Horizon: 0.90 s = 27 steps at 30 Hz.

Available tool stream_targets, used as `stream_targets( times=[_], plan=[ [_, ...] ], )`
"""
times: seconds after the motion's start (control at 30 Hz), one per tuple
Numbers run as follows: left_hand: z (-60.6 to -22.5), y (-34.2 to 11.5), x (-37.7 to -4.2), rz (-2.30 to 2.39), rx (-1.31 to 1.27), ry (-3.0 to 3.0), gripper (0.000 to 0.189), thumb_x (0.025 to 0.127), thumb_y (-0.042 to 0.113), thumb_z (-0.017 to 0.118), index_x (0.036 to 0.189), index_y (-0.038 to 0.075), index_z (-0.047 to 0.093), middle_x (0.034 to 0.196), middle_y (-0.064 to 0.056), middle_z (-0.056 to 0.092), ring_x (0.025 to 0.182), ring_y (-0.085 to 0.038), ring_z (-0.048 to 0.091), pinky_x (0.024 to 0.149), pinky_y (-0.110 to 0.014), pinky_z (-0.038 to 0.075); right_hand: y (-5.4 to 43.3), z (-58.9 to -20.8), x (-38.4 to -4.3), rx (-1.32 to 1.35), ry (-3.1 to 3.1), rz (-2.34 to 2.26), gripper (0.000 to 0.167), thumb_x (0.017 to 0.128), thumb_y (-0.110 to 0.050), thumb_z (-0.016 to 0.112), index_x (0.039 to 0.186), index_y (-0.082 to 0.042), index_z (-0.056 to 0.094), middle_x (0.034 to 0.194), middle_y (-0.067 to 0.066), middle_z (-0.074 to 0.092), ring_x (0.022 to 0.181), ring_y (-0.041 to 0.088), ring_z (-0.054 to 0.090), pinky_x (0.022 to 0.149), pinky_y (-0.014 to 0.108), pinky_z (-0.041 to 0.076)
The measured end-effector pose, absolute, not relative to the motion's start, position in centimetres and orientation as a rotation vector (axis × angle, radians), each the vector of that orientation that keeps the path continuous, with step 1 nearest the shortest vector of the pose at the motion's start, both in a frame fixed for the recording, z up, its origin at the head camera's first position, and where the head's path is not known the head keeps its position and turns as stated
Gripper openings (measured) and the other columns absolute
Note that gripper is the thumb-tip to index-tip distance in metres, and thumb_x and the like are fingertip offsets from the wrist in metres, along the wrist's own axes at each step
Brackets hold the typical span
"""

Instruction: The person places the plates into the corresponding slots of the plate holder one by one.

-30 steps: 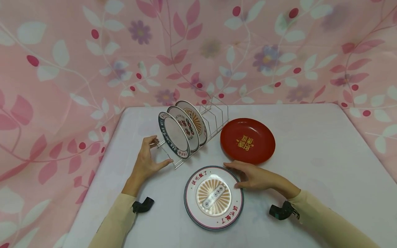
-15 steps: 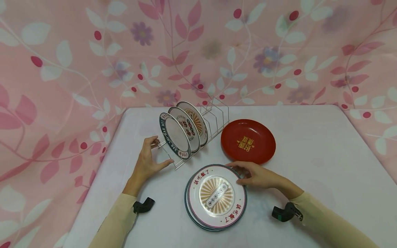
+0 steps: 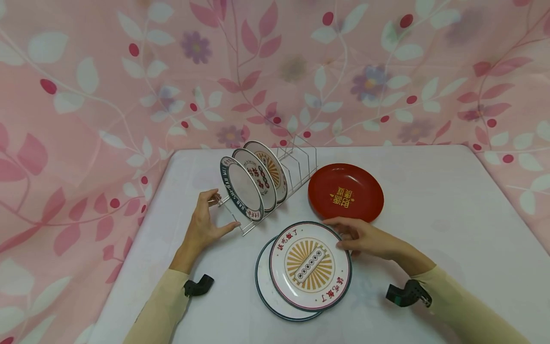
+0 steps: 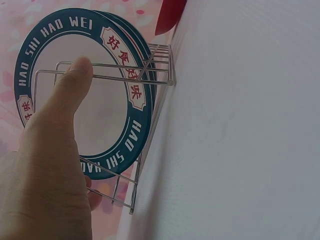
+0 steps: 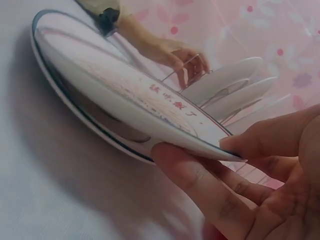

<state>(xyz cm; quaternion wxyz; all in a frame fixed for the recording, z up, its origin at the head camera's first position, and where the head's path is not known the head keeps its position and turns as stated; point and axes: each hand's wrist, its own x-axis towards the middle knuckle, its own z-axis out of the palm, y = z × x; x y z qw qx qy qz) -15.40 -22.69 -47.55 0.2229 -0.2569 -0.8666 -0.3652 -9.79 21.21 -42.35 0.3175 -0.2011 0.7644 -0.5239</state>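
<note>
My right hand [image 3: 365, 237] pinches the right rim of a white plate [image 3: 310, 265] with a gold sunburst and red characters, thumb above and fingers beneath in the right wrist view. This plate is raised at the held edge and overlaps another blue-rimmed white plate [image 3: 268, 291] lying on the table. My left hand [image 3: 204, 222] grips the near end of a wire dish rack [image 3: 296, 167], thumb and fingers on its wires. Standing in the rack are three plates, the nearest a plate with a dark teal lettered rim [image 4: 137, 105].
A red oval plate [image 3: 345, 191] with gold characters lies on the white-covered table [image 3: 442, 215], just beyond my right hand. Behind the table hangs a pink floral cloth [image 3: 386, 57]. The rack's far slots hold no plates.
My right hand has drawn the sunburst plate up and to the right, uncovering more of the plate below it. The left hand and the rack have stayed put.
</note>
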Motion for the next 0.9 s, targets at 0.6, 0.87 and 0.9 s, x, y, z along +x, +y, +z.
stream_targets(
  times=[0.6,0.87,0.9],
  plan=[
    [-47.7,-22.6,-15.5,-1.006,-0.723,-2.37,0.106,0.063,0.051,0.089,0.138,-0.003,0.037,0.125,-0.024,0.05,0.109,-0.027,0.056,0.097,-0.042,0.052,22.1,-42.1,-9.9,-0.584,1.851,-1.487,0.067,0.091,-0.005,0.066,0.151,-0.014,0.037,0.142,0.014,0.051,0.098,0.02,0.064,0.063,0.034,0.062],
    [-47.5,-22.6,-15.4,-1.01,-0.721,-2.38,0.106,0.065,0.057,0.085,0.138,-0.003,0.037,0.126,-0.025,0.049,0.11,-0.027,0.056,0.097,-0.043,0.052,22.9,-40.0,-10.1,-0.642,1.885,-1.536,0.065,0.092,-0.004,0.064,0.15,-0.01,0.036,0.128,0.02,0.059,0.098,0.023,0.065,0.065,0.041,0.062],
    [-47.5,-22.6,-15.4,-1.011,-0.72,-2.381,0.106,0.066,0.057,0.084,0.138,-0.003,0.037,0.126,-0.025,0.049,0.11,-0.027,0.056,0.097,-0.043,0.052,23.0,-39.9,-10.1,-0.64,1.895,-1.53,0.065,0.092,-0.004,0.064,0.15,-0.01,0.036,0.127,0.021,0.059,0.097,0.024,0.065,0.065,0.041,0.062]
  ],
)
